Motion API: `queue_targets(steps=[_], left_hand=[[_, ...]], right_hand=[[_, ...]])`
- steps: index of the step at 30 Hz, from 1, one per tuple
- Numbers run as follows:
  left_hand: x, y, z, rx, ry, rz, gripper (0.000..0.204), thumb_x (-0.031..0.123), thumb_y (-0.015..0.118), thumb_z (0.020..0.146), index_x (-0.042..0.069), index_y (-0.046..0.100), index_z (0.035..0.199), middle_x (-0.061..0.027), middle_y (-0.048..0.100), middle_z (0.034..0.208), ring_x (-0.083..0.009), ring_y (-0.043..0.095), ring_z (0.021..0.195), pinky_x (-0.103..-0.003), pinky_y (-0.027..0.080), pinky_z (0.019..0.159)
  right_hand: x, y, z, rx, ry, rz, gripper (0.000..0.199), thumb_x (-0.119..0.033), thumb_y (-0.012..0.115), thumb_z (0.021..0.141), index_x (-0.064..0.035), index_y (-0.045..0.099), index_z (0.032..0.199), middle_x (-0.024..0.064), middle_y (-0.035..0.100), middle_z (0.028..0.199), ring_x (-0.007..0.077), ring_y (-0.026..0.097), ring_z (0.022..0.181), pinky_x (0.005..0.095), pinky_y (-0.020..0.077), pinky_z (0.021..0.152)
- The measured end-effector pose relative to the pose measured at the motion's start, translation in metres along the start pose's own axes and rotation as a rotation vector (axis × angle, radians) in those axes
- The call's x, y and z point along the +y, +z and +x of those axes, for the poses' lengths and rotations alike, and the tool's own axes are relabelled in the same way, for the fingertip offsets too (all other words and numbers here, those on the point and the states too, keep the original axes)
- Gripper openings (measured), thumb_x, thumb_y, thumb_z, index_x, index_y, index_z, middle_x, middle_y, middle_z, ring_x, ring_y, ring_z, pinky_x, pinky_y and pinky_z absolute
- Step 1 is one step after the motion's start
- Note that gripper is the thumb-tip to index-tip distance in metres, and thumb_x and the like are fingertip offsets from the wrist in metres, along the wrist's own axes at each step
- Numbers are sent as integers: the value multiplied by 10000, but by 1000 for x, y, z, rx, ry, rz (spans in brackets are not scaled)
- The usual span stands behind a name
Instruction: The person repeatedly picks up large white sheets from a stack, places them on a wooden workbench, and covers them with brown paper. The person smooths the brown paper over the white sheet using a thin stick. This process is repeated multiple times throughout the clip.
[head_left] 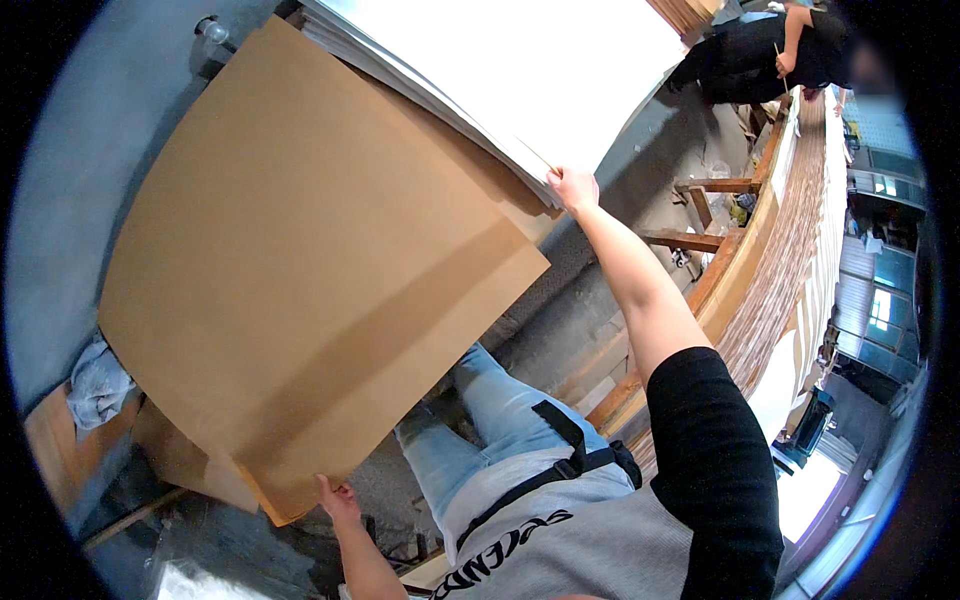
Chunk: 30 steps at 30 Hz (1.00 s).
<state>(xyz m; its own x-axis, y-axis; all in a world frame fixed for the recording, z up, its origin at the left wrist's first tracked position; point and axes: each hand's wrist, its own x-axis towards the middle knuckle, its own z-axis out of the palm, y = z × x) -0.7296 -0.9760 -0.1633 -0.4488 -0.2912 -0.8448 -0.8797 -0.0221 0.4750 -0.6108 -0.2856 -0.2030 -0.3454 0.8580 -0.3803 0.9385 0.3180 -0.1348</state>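
Lying crumpled at the far left, one pale grey cloth [95, 385] rests on a brown wooden surface beside the grey concrete floor [70, 200]. Next comes one large flat brown cardboard sheet [300, 260], held tilted above the floor and filling most of the left half of the view. Its lower corner is pinched by the left hand [338, 497], whose forearm rises from the bottom edge, fingers closed over the edge of the board. Behind the sheet's upper edge lies one thick stack of large white paper sheets [500, 70], slanting toward the top. The right hand [572, 188] reaches far out on a straight, bare arm and grips the near corner of that stack, fingers curled around the edges, just beside the cardboard's upper right border. Below are two legs in light blue jeans [480, 420]. Further right runs a long curved row of stacked brown and white sheets [790, 260] on wooden supports. At the top right, one other person in black clothing [760, 55] bends over it.
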Motion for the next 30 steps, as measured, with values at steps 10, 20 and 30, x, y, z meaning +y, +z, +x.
queue_targets(steps=[10, 20, 30], left_hand=[[-6, -9, 9, -64, -78, -64, 361, 424, 559, 798, 106, 488, 956, -12, 501, 678, -105, 415, 459, -191, 285, 350], [-15, -6, 11, -53, -49, -162, 363, 421, 581, 781, 122, 490, 966, -24, 490, 638, -121, 422, 445, -213, 294, 354], [-11, 3, 5, -82, -74, -218, 341, 396, 561, 802, 113, 476, 971, -30, 502, 679, -127, 423, 441, -224, 301, 347]], right_hand=[[3, 11, 13, 107, -125, -264, 152, -218, 592, 714, -75, 642, 725, 148, 608, 726, 301, 596, 723, 396, 468, 672], [-2, -70, 20, -52, -100, 263, 216, -263, 704, 658, -90, 642, 773, 73, 632, 762, 165, 587, 721, 300, 441, 667], [-16, -104, 18, 92, -147, 178, 319, -237, 744, 575, -88, 648, 840, 87, 642, 776, 165, 612, 724, 267, 468, 698]])
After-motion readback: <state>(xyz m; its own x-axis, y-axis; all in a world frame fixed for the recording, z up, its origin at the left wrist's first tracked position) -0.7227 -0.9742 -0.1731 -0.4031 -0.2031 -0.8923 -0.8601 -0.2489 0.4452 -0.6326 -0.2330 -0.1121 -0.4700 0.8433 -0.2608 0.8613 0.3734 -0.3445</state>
